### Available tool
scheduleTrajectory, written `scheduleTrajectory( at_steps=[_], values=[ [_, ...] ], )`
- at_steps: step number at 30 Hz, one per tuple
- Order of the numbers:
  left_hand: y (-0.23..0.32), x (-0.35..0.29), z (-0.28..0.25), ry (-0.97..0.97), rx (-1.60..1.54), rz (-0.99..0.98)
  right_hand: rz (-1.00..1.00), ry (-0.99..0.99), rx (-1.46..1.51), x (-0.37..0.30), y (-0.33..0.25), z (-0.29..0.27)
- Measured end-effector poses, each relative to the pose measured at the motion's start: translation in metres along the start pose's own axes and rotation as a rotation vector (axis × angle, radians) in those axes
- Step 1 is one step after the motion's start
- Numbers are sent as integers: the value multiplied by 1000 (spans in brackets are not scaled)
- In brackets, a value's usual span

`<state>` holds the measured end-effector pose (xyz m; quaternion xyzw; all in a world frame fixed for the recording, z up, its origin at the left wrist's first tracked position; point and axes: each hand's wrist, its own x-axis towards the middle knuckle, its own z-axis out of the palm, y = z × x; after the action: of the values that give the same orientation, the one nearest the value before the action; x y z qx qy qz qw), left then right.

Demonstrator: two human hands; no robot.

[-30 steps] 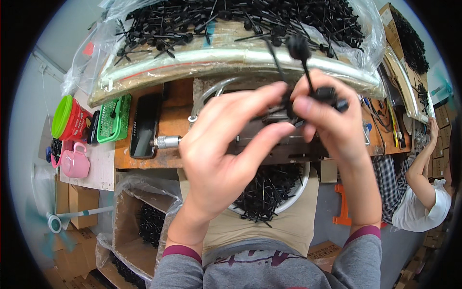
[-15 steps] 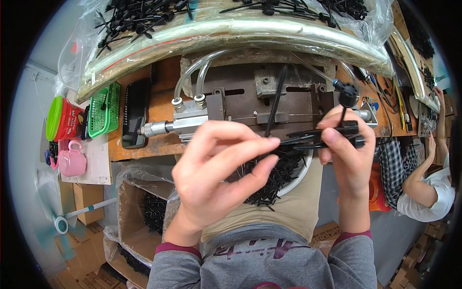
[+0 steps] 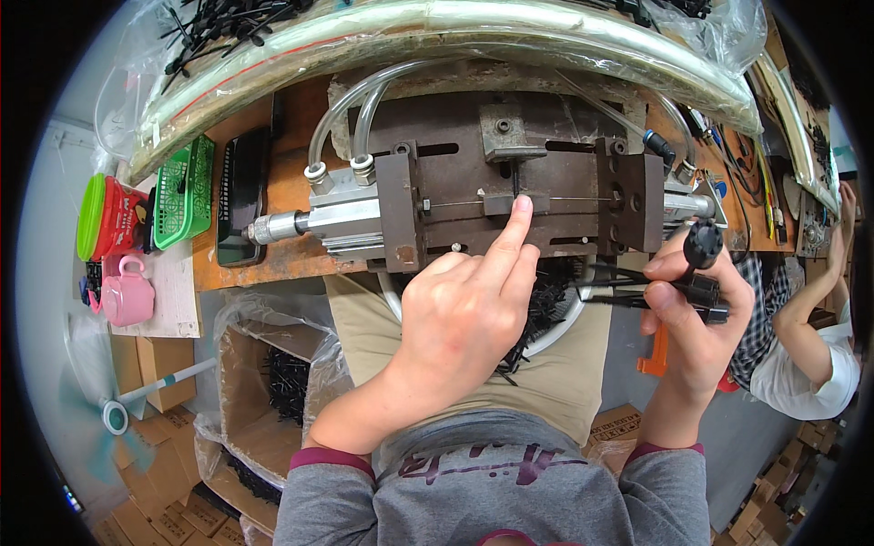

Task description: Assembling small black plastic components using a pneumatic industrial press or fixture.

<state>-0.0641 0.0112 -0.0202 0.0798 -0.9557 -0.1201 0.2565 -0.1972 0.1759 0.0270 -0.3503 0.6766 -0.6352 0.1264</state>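
Observation:
My left hand (image 3: 469, 305) stretches its index finger over the small centre block (image 3: 497, 205) of a dark metal fixture (image 3: 446, 173). Its fingertip rests at the near end of a thin black plastic stem (image 3: 517, 176) lying across that block. The other fingers bend back, and the thumb is hidden. My right hand (image 3: 696, 296) is closed around several black plastic stems (image 3: 614, 298) with knobbed heads, their thin ends pointing left. One round ribbed head (image 3: 703, 243) sticks up above the fingers. Beneath, a white-rimmed container (image 3: 572, 318) of black parts sits at my lap, partly covered by my left hand.
Metal cylinders (image 3: 341, 223) with clear hoses flank the fixture. A plastic-wrapped roll (image 3: 437, 36) crosses behind it. At left are a black tray (image 3: 244, 196), green basket (image 3: 185, 193) and pink cup (image 3: 127, 296). Below stands a lined carton (image 3: 250, 364). A co-worker (image 3: 810, 337) is at right.
My left hand has moved from the bundle to the fixture's block, where a black stem now lies. The right hand has shifted right and down, still holding the other stems.

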Motion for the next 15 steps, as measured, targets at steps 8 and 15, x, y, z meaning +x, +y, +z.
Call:
scheduleTrajectory(
  at_steps=[8,15],
  values=[
    [-4,-3,-13,-53,-694,-221,-639,-16,-766,-7,1,3],
    [-4,-3,-52,-96,-1200,-218,-943,-134,-794,5,19,14]
  ],
)
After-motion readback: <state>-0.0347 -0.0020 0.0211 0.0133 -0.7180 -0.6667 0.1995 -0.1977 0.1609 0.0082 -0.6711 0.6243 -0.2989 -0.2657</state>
